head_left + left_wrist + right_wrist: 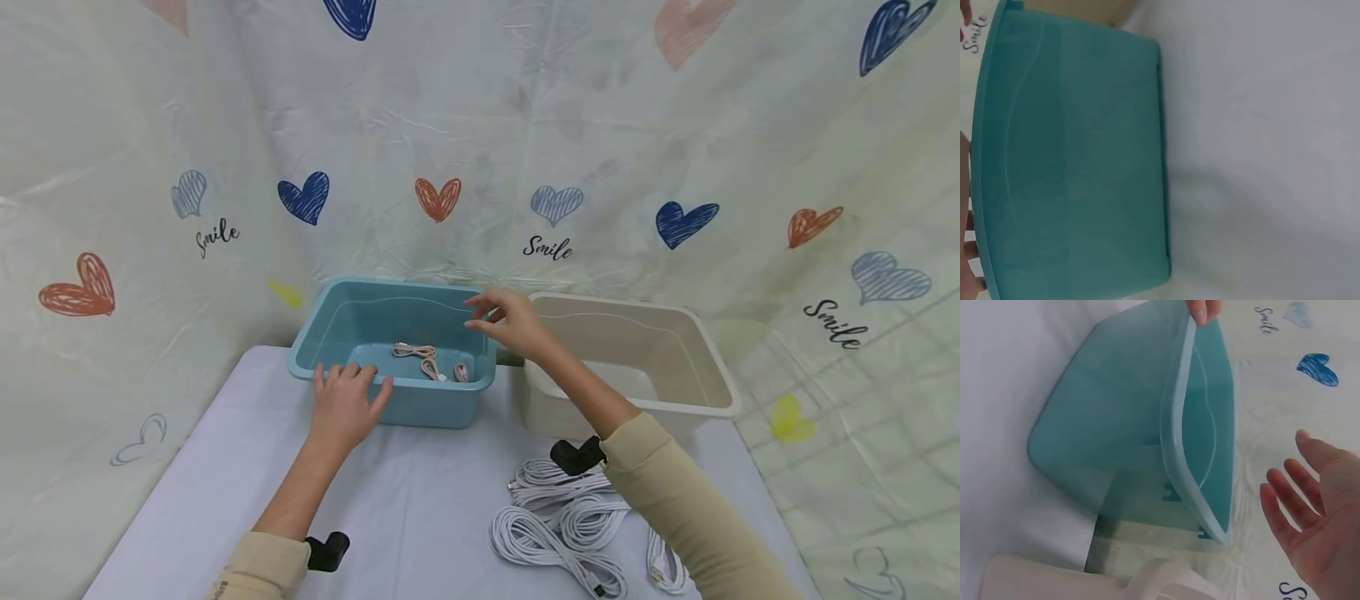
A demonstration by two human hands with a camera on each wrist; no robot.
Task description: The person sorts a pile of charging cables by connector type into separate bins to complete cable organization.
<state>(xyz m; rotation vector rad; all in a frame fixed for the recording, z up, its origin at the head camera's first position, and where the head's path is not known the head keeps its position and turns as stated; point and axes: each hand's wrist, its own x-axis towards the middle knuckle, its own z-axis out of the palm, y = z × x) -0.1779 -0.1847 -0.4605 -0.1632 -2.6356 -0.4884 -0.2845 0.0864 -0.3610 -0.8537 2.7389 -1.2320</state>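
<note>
White film printed with hearts forms the backdrop [480,108] across the upper half of the frame, above a white-covered table [427,517]. At centre stands the blue basin [420,406]; right of it, just beside, the cream basin [637,333]. Beige sleeves come up from the lower edge, the left one [262,567] at lower left, the right one [690,500] at lower right. White coiled cables [517,533] lie heaped at lower centre-right, partly behind my right forearm.

My left hand [343,408] reaches up to the blue basin's near rim, palm down, fingers spread and slightly bent, tips resting on it. My right hand [513,321] is raised by that basin's right end, empty, fingers loosely bent, thumb well apart from them. Three small pale-pink cable bundles [414,351] lie on the blue basin's floor, towards its right.

Black script on the backdrop reads "Smile" [547,247] at left, centre and right. Lettering [220,590] on my left cuff, at the bottom edge, is too small to read.
</note>
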